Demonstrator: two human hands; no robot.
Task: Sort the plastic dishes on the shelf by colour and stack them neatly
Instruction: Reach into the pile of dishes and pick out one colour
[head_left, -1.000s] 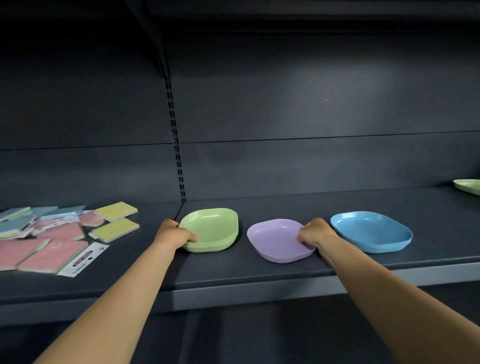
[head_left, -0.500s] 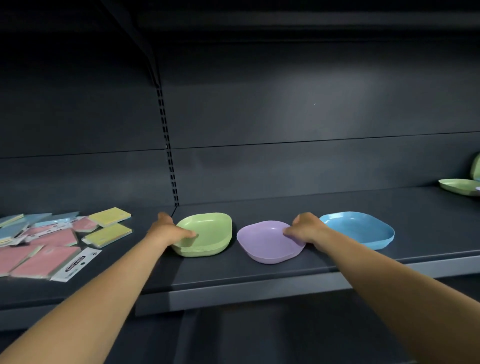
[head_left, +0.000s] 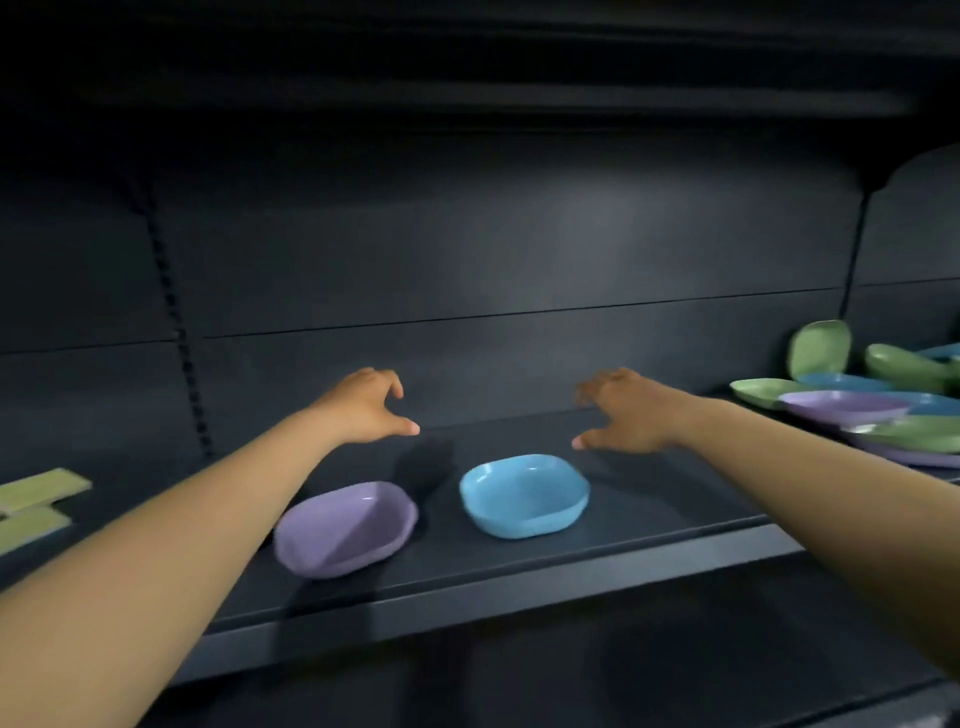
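Both hands have let go of the dishes and lifted since the earlier frame. Head view: I see left hand (head_left: 363, 408) and right hand (head_left: 626, 415) with grip loose, fingers spread, holding nothing. Purple dish (head_left: 345, 527) sits below the left, blue dish (head_left: 524, 493) between them, both on the shelf (head_left: 519, 569). Mixed pile of dishes (head_left: 878, 400) lies right of the right hand.

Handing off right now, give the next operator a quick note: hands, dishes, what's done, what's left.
Left hand and right hand: both open, holding nothing, raised above the shelf behind the sorted dishes.
Purple dish and blue dish sit apart near the front edge; stack heights cannot be told.
The green stack is not in view.
Left to do: the mixed pile of green, blue and purple dishes at far right is unsorted; move each onto its own colour.
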